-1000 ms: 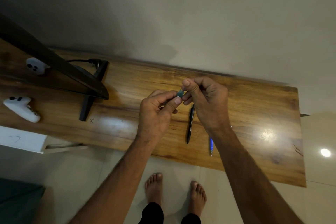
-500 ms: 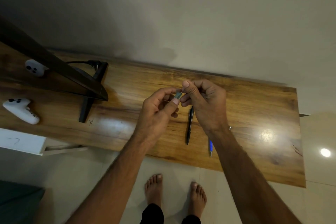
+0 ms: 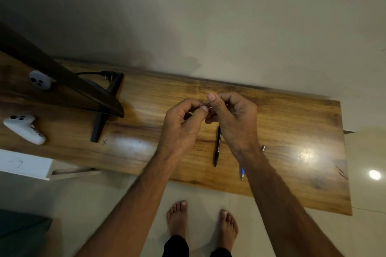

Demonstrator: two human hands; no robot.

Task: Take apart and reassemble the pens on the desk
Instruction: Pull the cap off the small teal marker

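Our left hand (image 3: 179, 125) and right hand (image 3: 234, 119) pinch one thin pen part (image 3: 189, 112) between them, above the black pen (image 3: 217, 146) lying on the desk (image 3: 292, 131).

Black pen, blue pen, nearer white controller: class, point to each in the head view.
Black pen (image 3: 217, 145): head view, mid barrel.
Blue pen (image 3: 242, 172): head view, visible blue end.
Nearer white controller (image 3: 24, 129): head view, middle of body.

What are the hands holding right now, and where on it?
Left hand and right hand both pinch a thin pen part; which end cannot be told.
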